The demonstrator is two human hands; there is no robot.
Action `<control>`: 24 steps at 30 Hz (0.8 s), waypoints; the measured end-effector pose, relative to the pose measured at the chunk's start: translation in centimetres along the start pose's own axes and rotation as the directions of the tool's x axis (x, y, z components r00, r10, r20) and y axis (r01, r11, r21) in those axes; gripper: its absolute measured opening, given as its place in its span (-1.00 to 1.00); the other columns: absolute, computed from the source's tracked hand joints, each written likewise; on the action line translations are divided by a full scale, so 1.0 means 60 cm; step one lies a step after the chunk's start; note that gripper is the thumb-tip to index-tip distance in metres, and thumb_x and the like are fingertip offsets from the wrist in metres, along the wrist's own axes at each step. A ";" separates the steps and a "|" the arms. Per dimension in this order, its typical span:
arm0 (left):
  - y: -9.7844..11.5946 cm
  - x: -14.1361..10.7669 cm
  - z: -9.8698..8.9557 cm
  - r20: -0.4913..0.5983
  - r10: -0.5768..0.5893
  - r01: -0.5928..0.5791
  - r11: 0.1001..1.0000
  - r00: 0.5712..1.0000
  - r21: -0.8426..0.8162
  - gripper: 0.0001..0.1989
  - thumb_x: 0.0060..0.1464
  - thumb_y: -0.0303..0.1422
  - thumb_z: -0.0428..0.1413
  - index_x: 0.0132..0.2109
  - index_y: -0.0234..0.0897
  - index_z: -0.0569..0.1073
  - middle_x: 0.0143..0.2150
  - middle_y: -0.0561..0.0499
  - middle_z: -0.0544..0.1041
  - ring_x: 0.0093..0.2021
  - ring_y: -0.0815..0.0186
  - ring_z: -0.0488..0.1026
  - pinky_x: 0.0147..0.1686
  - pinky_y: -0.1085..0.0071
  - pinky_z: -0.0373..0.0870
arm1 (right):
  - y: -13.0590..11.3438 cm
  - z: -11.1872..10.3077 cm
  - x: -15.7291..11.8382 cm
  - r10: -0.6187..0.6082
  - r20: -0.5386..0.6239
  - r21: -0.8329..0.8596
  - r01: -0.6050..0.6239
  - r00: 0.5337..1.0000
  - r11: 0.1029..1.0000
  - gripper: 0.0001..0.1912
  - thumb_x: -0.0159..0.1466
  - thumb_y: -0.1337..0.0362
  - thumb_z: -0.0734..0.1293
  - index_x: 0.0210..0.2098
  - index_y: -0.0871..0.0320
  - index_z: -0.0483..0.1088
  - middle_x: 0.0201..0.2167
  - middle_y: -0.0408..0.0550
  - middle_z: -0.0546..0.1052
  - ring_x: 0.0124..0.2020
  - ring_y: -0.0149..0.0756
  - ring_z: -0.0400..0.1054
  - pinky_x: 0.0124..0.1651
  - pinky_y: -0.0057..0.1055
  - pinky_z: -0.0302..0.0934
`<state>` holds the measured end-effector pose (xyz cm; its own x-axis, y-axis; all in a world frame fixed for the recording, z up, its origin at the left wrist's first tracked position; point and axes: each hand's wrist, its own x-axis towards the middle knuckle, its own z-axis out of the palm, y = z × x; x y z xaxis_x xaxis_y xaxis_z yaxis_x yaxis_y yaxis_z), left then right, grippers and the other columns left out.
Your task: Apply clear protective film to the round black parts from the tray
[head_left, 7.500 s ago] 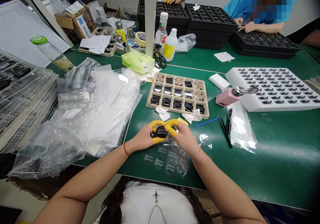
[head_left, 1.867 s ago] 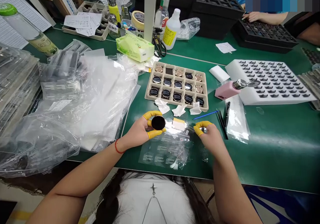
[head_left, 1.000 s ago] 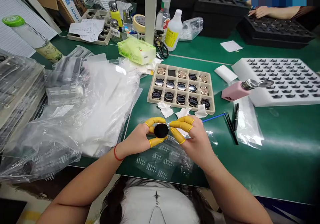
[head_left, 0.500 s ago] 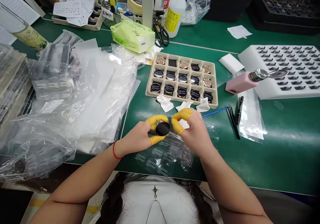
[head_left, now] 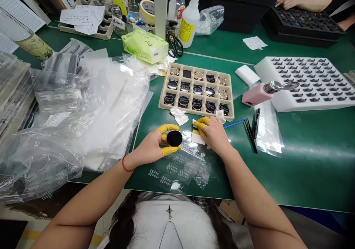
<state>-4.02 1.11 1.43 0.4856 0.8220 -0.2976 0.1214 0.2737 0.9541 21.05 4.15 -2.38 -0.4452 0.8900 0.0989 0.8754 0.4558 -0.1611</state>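
Note:
My left hand [head_left: 155,143], in yellow finger cots, holds a round watch head [head_left: 174,138] by its edge, its plain black face turned up. My right hand [head_left: 213,132], also in yellow finger cots, is to its right, fingers bent together at a crumpled white tissue piece [head_left: 194,122]. Under those fingertips lies a small white pad [head_left: 198,138] with a yellow strip. Just beyond the hands stands a beige compartment tray [head_left: 163,106] of watch heads, some with black faces and film, some showing rose-gold. Another tissue piece [head_left: 179,116] lies against its front edge.
Clear printed films [head_left: 174,171] lie before me. Plastic bags [head_left: 111,104] pile at left. To the right are tweezers [head_left: 251,136], a pen [head_left: 257,123], a pink pump bottle [head_left: 256,94] and a white foam block [head_left: 266,71]. A co-worker's hand [head_left: 291,2] rests on a black tray.
My right hand has moved from beside the watch head to the tissue and pad at the right. My left hand still holds the watch head, its face turned more upward. The view has shifted slightly.

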 end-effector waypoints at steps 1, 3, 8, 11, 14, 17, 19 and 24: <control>-0.001 0.000 0.001 -0.004 0.005 -0.005 1.000 1.000 0.008 -0.45 -0.09 -0.32 0.24 0.06 -0.22 0.25 -0.26 0.00 0.57 -0.21 0.23 0.55 -0.17 0.32 0.46 | -0.004 -0.005 0.000 0.011 -0.024 0.002 -0.011 1.000 1.000 -0.70 0.22 0.44 0.19 -0.19 0.07 0.50 -0.19 0.02 0.49 -0.17 -0.11 0.24 -0.14 -0.13 0.09; -0.001 0.000 0.003 -0.017 0.012 -0.011 0.999 1.000 0.030 -0.46 -0.08 -0.31 0.23 0.05 -0.22 0.25 -0.27 0.01 0.56 -0.23 0.25 0.54 -0.20 0.34 0.46 | -0.021 -0.021 -0.002 0.037 -0.116 0.071 -0.029 0.993 0.997 -0.75 0.25 0.37 0.19 -0.21 0.07 0.49 -0.26 0.00 0.48 -0.21 -0.15 0.24 -0.12 -0.15 0.09; -0.001 0.001 0.005 -0.018 0.033 -0.031 0.996 0.999 0.086 -0.48 -0.07 -0.28 0.22 0.04 -0.23 0.27 -0.31 0.03 0.54 -0.28 0.28 0.53 -0.22 0.37 0.45 | -0.081 -0.062 -0.007 0.110 -0.309 0.271 -0.023 0.945 0.962 -0.83 0.24 0.32 0.23 -0.25 0.03 0.44 -0.32 -0.06 0.48 -0.22 -0.19 0.28 -0.05 -0.14 0.10; -0.002 0.002 0.003 -0.031 0.033 -0.030 0.996 0.999 0.090 -0.48 -0.07 -0.27 0.22 0.05 -0.22 0.27 -0.30 0.02 0.54 -0.29 0.28 0.53 -0.23 0.36 0.45 | -0.071 -0.066 -0.003 0.270 -0.302 0.437 -0.119 0.914 0.891 -0.88 0.21 0.31 0.23 -0.31 0.06 0.41 -0.30 -0.05 0.47 -0.21 -0.19 0.31 -0.07 -0.16 0.16; -0.001 0.002 0.000 -0.048 0.023 -0.019 0.996 0.999 0.082 -0.46 -0.08 -0.26 0.22 0.05 -0.21 0.27 -0.28 0.01 0.54 -0.28 0.27 0.53 -0.23 0.34 0.46 | -0.022 -0.070 -0.003 0.515 -0.183 0.763 -0.209 0.837 0.611 -0.88 0.20 0.24 0.22 -0.28 0.07 0.35 -0.34 -0.08 0.46 -0.30 -0.24 0.36 -0.23 -0.26 0.26; 0.001 0.001 -0.002 -0.050 0.008 -0.005 0.998 0.999 0.063 -0.45 -0.10 -0.24 0.23 0.05 -0.21 0.28 -0.26 0.00 0.54 -0.26 0.25 0.53 -0.23 0.33 0.47 | 0.020 -0.088 -0.006 0.640 -0.019 0.947 -0.192 0.768 0.258 -0.83 0.19 0.15 0.22 -0.28 0.08 0.33 -0.43 -0.13 0.45 -0.45 -0.34 0.35 -0.42 -0.39 0.26; 0.002 -0.001 -0.002 -0.047 -0.004 0.006 0.998 0.999 0.059 -0.44 -0.11 -0.24 0.24 0.05 -0.21 0.27 -0.25 -0.01 0.55 -0.25 0.23 0.54 -0.23 0.32 0.47 | 0.027 -0.099 -0.006 0.639 0.091 0.973 -0.205 0.764 0.107 -0.77 0.16 0.08 0.25 -0.32 0.10 0.35 -0.45 -0.12 0.45 -0.50 -0.36 0.33 -0.50 -0.43 0.23; 0.002 -0.002 -0.003 -0.029 -0.029 0.030 0.999 0.999 0.036 -0.42 -0.10 -0.24 0.24 0.07 -0.20 0.24 -0.23 -0.03 0.57 -0.22 0.18 0.55 -0.19 0.28 0.46 | 0.018 -0.106 -0.010 0.540 0.232 0.954 -0.298 0.809 0.037 -0.68 0.08 0.03 0.34 -0.31 0.14 0.42 -0.40 -0.07 0.49 -0.47 -0.35 0.34 -0.45 -0.40 0.26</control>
<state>-4.23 1.15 1.55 0.4564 0.8280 -0.3257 0.1666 0.2801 0.9454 23.47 4.02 3.60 0.0694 0.9696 -0.2345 -0.0149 -0.2341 -0.9721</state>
